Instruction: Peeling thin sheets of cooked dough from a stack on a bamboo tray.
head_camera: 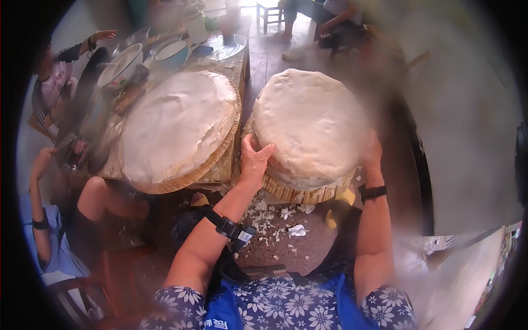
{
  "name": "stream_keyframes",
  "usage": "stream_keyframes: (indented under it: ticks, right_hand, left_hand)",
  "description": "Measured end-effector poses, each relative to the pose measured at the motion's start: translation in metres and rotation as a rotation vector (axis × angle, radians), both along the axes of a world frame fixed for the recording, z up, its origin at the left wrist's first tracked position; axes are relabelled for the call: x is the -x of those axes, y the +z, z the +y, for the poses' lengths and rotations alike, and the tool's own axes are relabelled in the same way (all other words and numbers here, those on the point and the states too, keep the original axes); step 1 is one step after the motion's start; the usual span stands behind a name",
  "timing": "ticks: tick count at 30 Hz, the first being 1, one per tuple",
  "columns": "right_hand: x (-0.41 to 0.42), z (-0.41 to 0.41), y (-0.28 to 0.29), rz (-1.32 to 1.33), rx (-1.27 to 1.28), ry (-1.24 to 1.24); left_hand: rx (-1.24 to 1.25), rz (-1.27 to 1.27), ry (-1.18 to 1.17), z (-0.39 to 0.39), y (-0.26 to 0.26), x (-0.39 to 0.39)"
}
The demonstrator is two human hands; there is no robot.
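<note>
A thick, round, off-white cake-like block (309,123) with a smooth, slightly lumpy top is in front of me, over a round woven straw mat (297,192). My left hand (253,161) grips its left side, thumb on the upper edge and fingers down the side. At the right edge, my right hand (372,152) is blurred and its fingers are partly hidden by the block. To the left, a second pale round block (173,123) rests on its own straw-edged mat (198,173) on a wooden table (220,165); its rim is flaking.
White flakes (297,230) litter the floor below my hands. Basins (171,51) and a glass plate (225,45) stand farther back on the table. People sit at the left, one raising a hand (43,161), and another person (338,20) sits beyond. A stool (270,14) stands behind.
</note>
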State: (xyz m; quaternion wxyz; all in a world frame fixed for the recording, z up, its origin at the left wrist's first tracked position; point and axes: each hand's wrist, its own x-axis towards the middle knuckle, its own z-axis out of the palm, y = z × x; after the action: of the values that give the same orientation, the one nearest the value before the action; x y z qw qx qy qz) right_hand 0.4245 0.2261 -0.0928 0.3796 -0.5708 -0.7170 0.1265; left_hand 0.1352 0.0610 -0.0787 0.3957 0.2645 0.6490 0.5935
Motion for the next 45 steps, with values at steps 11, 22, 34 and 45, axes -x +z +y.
stream_keyframes:
  ticks: [11, 22, 34, 45]
  right_hand:
    - [0.017, -0.015, 0.033, -0.196, -0.076, -0.068]
    - [0.037, -0.037, 0.056, -0.285, -0.248, 0.020]
    - [0.203, -0.153, 0.107, 0.557, 0.465, 0.639]
    - [0.303, -0.173, 0.120, 0.631, 0.971, 0.787]
  left_hand:
    - [-0.094, 0.129, -0.011, 0.004, -0.003, 0.000]
    - [-0.185, 0.817, -0.038, -0.025, 0.029, -0.001]
    - [-0.477, 0.294, 0.601, -0.072, 0.079, 0.157]
    - [-0.593, -0.138, 0.961, -0.179, 0.072, 0.269]
